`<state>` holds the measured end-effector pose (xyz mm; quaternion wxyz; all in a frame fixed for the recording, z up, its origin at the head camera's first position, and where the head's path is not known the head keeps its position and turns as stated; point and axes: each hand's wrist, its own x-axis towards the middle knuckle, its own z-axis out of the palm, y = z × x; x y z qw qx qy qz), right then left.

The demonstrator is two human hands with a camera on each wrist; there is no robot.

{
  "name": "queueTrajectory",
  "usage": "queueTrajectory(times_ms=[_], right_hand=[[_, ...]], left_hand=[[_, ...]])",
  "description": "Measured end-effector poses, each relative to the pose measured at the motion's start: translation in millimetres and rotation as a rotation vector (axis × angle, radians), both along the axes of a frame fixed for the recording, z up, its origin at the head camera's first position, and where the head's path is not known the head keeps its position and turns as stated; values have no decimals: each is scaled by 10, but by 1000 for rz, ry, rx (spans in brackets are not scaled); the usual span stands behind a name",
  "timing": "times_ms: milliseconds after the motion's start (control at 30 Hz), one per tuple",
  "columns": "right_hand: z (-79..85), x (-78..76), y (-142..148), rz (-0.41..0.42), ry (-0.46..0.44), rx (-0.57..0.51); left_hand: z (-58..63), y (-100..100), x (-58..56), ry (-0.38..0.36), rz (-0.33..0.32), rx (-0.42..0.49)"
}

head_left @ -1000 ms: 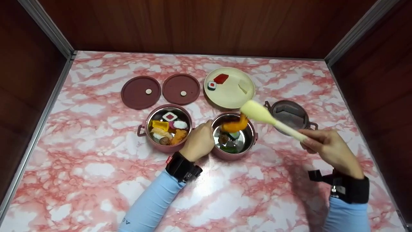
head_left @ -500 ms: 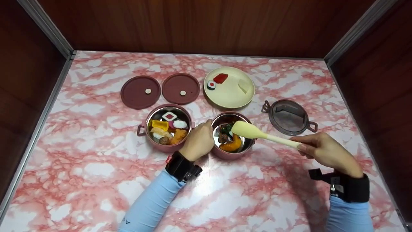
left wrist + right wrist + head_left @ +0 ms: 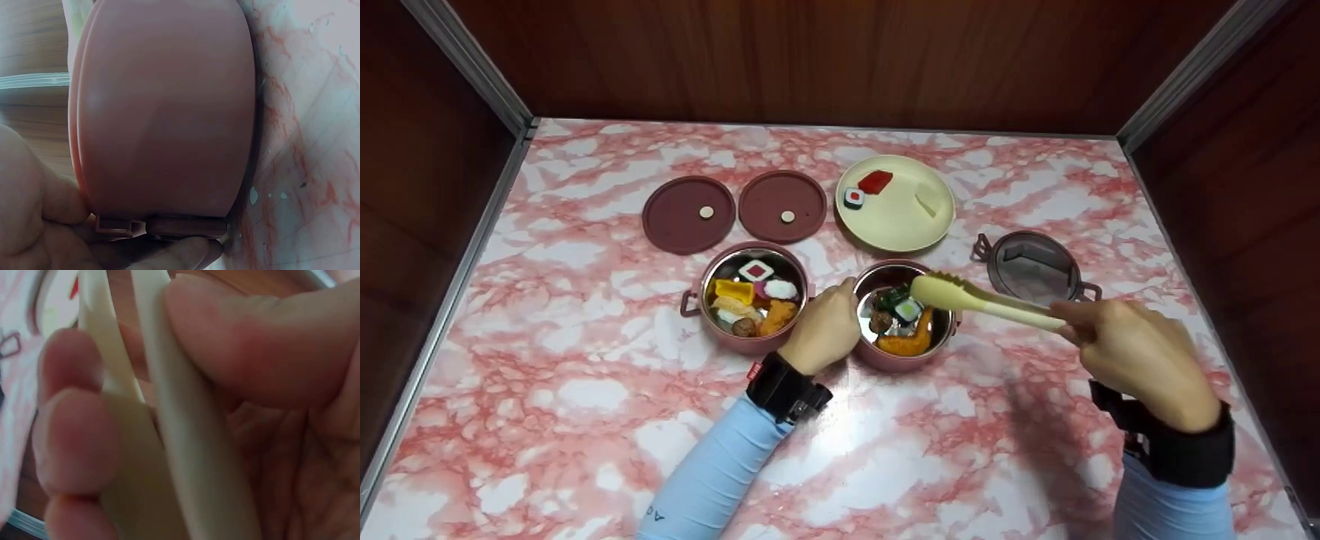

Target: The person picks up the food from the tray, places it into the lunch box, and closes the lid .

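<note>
My right hand [image 3: 1147,360] holds a pair of pale yellow tongs [image 3: 941,293] by the handles; its thumb and fingers lie on both arms in the right wrist view. The tongs' tips hover over the right side of the right pink pot [image 3: 894,363], apart from each other. In that pot lie a toy fried shrimp [image 3: 906,344], a sushi roll [image 3: 909,309], a brown ball [image 3: 880,322] and something dark green. My left hand [image 3: 821,330] grips this pot's left handle [image 3: 185,226], with fingers curled around it in the left wrist view.
A second pink pot [image 3: 746,345] with several toy foods stands left of my left hand. Behind are two dark red lids [image 3: 679,225], [image 3: 772,196], and a cream plate [image 3: 896,229] bearing a red piece, a sushi roll and a pale piece. A transparent-centred lid [image 3: 1033,274] lies at right.
The shrimp, earlier held in the tongs above the right pot, has dropped into it. The right hand has turned, rolling the tongs onto their side. The left hand stays put.
</note>
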<state>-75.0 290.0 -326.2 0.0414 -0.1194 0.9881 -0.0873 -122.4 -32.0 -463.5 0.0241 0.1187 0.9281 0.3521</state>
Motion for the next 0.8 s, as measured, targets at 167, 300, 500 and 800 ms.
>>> queueTrajectory(times_ms=[167,300,500,800], right_hand=[[26,59,-71,-6,130,2],[2,61,-135,48,85,22],[5,36,-205,76,2,57],[-38,-30,-235,87,-23,72]], left_hand=[[12,0,-1,2,-4,-10],[14,-1,-2,0,-1,-16],[3,7,0,-12,-3,-21],[-4,17,5,2,-2,-38]])
